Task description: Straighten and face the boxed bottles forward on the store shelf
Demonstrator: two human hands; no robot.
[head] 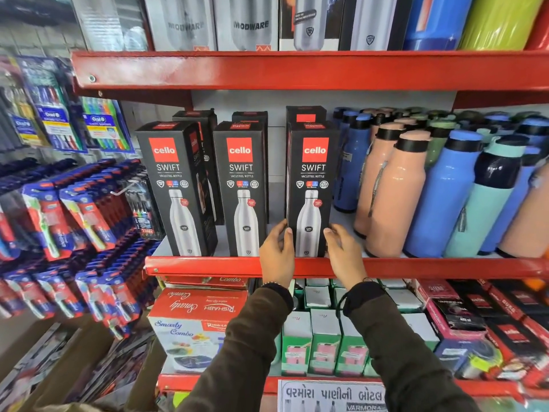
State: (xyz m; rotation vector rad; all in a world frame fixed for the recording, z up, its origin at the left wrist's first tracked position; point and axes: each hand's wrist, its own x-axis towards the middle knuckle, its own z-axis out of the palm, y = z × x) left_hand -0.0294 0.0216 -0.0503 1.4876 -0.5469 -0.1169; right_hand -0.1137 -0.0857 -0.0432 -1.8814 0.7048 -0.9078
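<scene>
Three black Cello Swift bottle boxes stand upright at the front of the red shelf (208, 264), printed faces forward. The left box (175, 185) is turned slightly, showing its right side. The middle box (241, 185) faces straight out. My left hand (277, 252) presses the lower left edge of the right box (312, 185), and my right hand (344, 251) holds its lower right edge. More black boxes (306, 114) stand behind the front row, partly hidden.
Loose peach, blue and teal bottles (395, 185) crowd the shelf just right of the held box. Hanging toothbrush packs (74, 209) fill the left. Boxed goods (196, 322) sit on the shelf below, steel bottle boxes (252, 22) on the shelf above.
</scene>
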